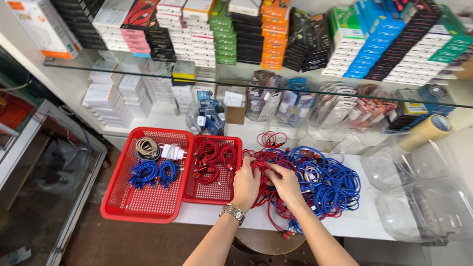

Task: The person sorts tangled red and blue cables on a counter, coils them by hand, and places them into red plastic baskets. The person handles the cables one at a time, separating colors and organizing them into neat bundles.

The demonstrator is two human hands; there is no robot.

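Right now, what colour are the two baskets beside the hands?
Red baskets, clearest in the head view.

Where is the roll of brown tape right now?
The roll of brown tape lies at the right of the head view on the white counter, below the glass shelf and beside clear plastic tubs.

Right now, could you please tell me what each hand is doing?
Left hand: fingers closed on a red cable in the tangled cable pile.
Right hand: fingers closed on the same red cable, beside the left.
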